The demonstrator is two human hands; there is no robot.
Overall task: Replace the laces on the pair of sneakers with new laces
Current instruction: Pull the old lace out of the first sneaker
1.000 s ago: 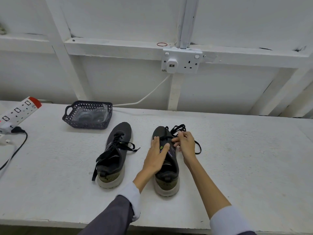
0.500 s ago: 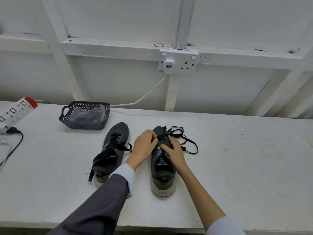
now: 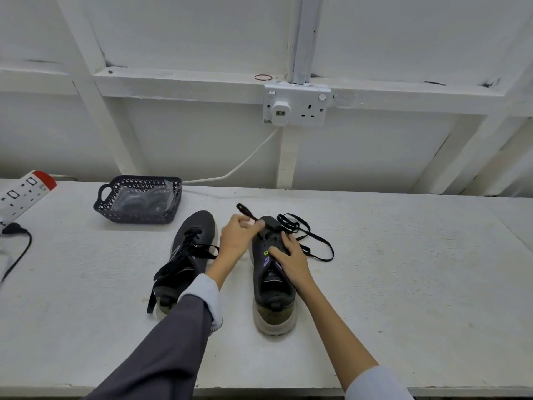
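Observation:
Two dark grey sneakers stand side by side on the white table (image 3: 403, 284), toes away from me. The left sneaker (image 3: 190, 255) is still laced with a black lace. On the right sneaker (image 3: 274, 290) most eyelets are bare, and its black lace (image 3: 311, 241) trails in loops to the right of the toe. My left hand (image 3: 238, 238) pinches one end of that lace and holds it up to the left above the toe. My right hand (image 3: 288, 259) rests on the sneaker's tongue and right side, fingers spread over it.
A dark plastic basket (image 3: 138, 200) with clear packets stands at the back left. A white power strip (image 3: 24, 192) and a black cable (image 3: 17, 249) lie at the far left edge. A wall socket (image 3: 297, 106) with a white cord is behind.
My left hand has drawn a lace end out of the right sneaker, up and to the left. My right hand has slid down onto the tongue.

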